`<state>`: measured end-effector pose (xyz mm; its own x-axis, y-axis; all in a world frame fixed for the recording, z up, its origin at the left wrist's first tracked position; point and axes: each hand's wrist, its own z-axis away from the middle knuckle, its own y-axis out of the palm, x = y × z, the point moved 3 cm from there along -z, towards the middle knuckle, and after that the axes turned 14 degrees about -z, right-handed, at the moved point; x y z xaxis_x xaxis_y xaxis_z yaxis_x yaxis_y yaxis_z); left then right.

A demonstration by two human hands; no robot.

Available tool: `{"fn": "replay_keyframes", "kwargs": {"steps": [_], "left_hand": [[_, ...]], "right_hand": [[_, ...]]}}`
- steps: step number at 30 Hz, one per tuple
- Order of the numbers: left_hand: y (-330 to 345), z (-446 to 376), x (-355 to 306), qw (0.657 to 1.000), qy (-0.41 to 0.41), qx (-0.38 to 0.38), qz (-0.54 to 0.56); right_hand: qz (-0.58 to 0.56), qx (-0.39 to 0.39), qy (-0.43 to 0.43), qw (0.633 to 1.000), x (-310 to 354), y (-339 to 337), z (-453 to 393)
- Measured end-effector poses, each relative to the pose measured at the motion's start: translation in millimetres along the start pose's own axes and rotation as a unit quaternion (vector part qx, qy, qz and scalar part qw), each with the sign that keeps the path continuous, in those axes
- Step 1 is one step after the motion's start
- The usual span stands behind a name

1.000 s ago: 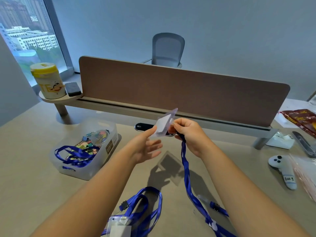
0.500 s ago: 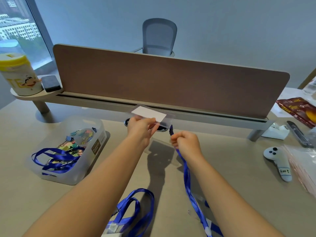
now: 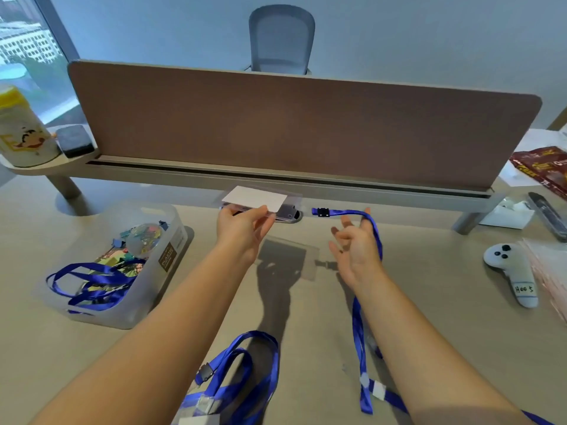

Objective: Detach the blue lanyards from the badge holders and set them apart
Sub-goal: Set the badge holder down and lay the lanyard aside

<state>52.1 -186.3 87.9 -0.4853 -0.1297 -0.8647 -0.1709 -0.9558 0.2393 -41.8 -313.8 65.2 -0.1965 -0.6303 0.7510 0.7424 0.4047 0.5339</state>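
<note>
At the far left of the frame, a yellow-lidded canister point(image 3: 21, 127) stands on a low shelf beside a dark pad point(image 3: 74, 140). Below it on the bench point(image 3: 429, 317), a clear plastic bin point(image 3: 153, 289) holds loose clips and a bundle of blue lanyards point(image 3: 92, 286) — set-aside pile, by my reading.

Left of centre: left hand point(image 3: 242, 231) raised, grip closed on the near edge of a clear badge holder point(image 3: 257, 200) with a white card inside. Holder lies roughly flat, long axis across the frame. No strap attached to it that I can see.

Lower centre: another lanyard point(image 3: 254, 363), with a holder at the bottom edge; looks not yet separated.

Right of centre: right hand point(image 3: 356, 250) palm up, fingers spread and loose, grip wide. The freed blue lanyard point(image 3: 359, 332) drapes over its fingers. Black clip end point(image 3: 322, 212) juts toward the left just past the fingertips, clear of the holder; the rest of the strap runs down the frame along the forearm to the bench.

Judgement: detachment done for this pair. The strap's long axis runs top to bottom, already across the right hand, so that hand is the one to carry it; the bin lies well off to the left, past the other hand.

Far right: white controller point(image 3: 512, 271), red packet point(image 3: 543, 167).
</note>
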Motion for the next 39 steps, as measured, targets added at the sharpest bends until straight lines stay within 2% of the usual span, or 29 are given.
{"fn": "replay_keyframes", "kwargs": {"steps": [4, 8, 13, 15, 18, 25, 28, 34, 39], "left_hand": [[30.6, 2.5, 11.1, 1.000, 0.002, 0.013, -0.012], [82.5, 22.9, 18.5, 0.998, -0.002, 0.064, 0.014], [124.1, 43.1, 22.7, 0.993, 0.007, 0.109, 0.041], [120.6, 41.3, 26.5, 0.993, 0.016, 0.108, 0.050], [93.9, 28.1, 36.0, 0.997, 0.024, 0.072, 0.033], [-15.2, -23.3, 80.2, 0.999, 0.003, -0.047, -0.019], [-56.5, -43.5, 102.7, 0.995, -0.015, -0.089, -0.047], [-94.2, -65.8, 127.1, 0.988, -0.051, -0.119, -0.083], [-100.0, -59.4, 123.5, 0.981, -0.076, -0.107, -0.143]], "right_hand": [[-0.021, -0.061, -0.073, 0.995, 51.0, -22.1, -9.0], [-0.008, -0.125, -0.149, 0.981, 111.9, -49.2, -3.1], [-0.005, -0.142, -0.246, 0.959, 167.1, -72.4, 10.5], [0.001, -0.140, -0.233, 0.962, 166.6, -75.6, 9.4], [0.021, -0.140, -0.166, 0.976, 137.5, -77.2, -0.8], [0.067, -0.133, 0.049, 0.988, 6.7, -77.2, -38.4], [0.065, -0.134, 0.106, 0.983, -41.7, -72.4, -44.6], [0.135, -0.137, 0.147, 0.970, -86.7, -74.9, -56.3], [0.329, -0.102, 0.105, 0.933, -90.9, -69.8, -50.2]]}}
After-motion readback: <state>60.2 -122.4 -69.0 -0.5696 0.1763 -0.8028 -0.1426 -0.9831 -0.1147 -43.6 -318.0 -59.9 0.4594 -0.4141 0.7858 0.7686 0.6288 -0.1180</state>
